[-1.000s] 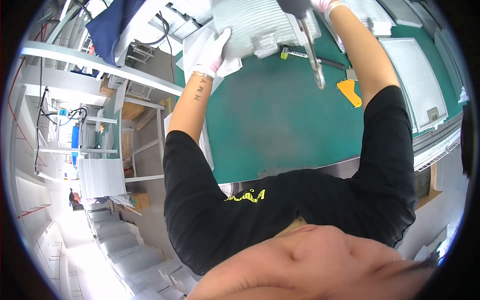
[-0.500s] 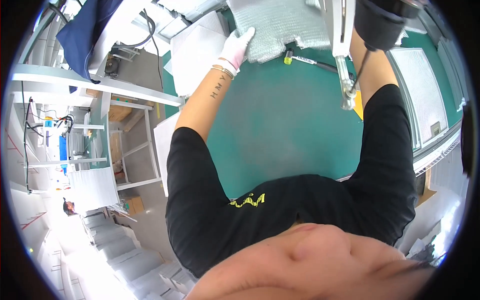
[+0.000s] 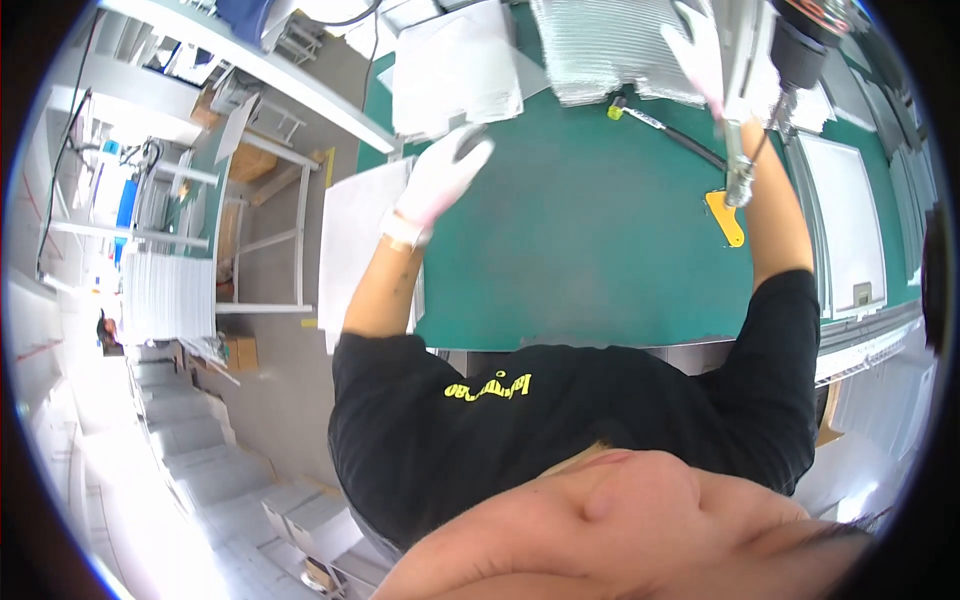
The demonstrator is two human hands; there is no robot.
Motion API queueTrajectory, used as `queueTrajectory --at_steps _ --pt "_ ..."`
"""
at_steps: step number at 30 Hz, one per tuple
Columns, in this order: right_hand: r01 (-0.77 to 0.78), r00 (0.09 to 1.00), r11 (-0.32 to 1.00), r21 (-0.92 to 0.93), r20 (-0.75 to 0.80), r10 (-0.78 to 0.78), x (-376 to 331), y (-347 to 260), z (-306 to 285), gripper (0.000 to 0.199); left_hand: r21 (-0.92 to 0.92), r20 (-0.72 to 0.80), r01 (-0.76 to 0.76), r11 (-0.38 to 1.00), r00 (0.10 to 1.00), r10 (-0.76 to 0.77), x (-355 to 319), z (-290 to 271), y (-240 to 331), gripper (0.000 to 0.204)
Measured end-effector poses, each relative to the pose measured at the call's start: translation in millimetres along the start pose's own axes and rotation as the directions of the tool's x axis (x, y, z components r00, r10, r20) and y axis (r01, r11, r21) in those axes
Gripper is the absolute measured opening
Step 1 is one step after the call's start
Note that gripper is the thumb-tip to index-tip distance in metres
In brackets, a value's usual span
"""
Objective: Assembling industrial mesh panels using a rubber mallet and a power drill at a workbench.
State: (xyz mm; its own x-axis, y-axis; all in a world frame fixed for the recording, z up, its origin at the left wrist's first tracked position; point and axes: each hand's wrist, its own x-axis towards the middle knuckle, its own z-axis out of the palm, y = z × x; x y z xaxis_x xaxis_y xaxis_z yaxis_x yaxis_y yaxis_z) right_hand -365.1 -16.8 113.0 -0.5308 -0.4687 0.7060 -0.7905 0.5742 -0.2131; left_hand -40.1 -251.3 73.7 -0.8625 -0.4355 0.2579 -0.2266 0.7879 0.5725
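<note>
My left hand point(image 3: 440, 183), in a white glove and slightly blurred, hovers over the left part of the green worktable point(image 3: 580, 230). Its fingers are stretched out, and I see nothing in them. At the far right my right hand point(image 3: 700, 60), gloved too, has its fingers spread beside a stack of silvery ridged sheets point(image 3: 605, 50). A hanging metal arm point(image 3: 742, 150) hides part of this hand and wrist. In front of the ridged stack lies a small hammer point(image 3: 660, 128) with a yellow-green head and black handle. A yellow scraper point(image 3: 725, 220) lies by my right forearm.
A power screwdriver point(image 3: 800, 55) hangs over the right side. White sheets point(image 3: 455, 75) are stacked at the far left, and another white stack point(image 3: 365, 225) lies by my left forearm. Framed panels point(image 3: 845, 220) line the right edge. A white rail point(image 3: 270, 70) crosses the upper left.
My left hand has left the edge of the silvery sheets and come back toward me. My right hand, mostly hidden before, now shows with spread fingers. The view has shifted, uncovering more of the scraper.
</note>
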Motion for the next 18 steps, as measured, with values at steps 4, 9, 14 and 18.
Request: queueTrajectory --at_steps 4,9,14,18 --pt "-0.086 0.996 0.627 0.774 0.087 0.029 -104.4 -71.7 24.0 0.032 0.016 -0.429 0.472 0.882 0.8 -0.42 -169.3 -62.2 -110.0 0.05" --pt "-0.188 0.756 0.5 0.845 0.449 -0.475 -238.3 -199.3 57.7 0.047 0.342 -0.527 0.75 0.567 0.652 -0.545 -296.4 -91.0 -226.3 0.071" --pt "-0.244 0.614 0.456 0.856 0.5 -0.61 -292.7 -344.1 78.6 0.082 0.136 -0.428 0.838 0.528 0.53 -0.732 -315.9 -109.8 -248.6 0.085" --pt "-0.211 0.554 0.584 0.784 0.588 -0.59 -299.9 -382.5 48.4 0.087 -0.017 -0.129 0.82 0.572 0.566 -0.814 -321.6 -127.4 -247.2 0.08"
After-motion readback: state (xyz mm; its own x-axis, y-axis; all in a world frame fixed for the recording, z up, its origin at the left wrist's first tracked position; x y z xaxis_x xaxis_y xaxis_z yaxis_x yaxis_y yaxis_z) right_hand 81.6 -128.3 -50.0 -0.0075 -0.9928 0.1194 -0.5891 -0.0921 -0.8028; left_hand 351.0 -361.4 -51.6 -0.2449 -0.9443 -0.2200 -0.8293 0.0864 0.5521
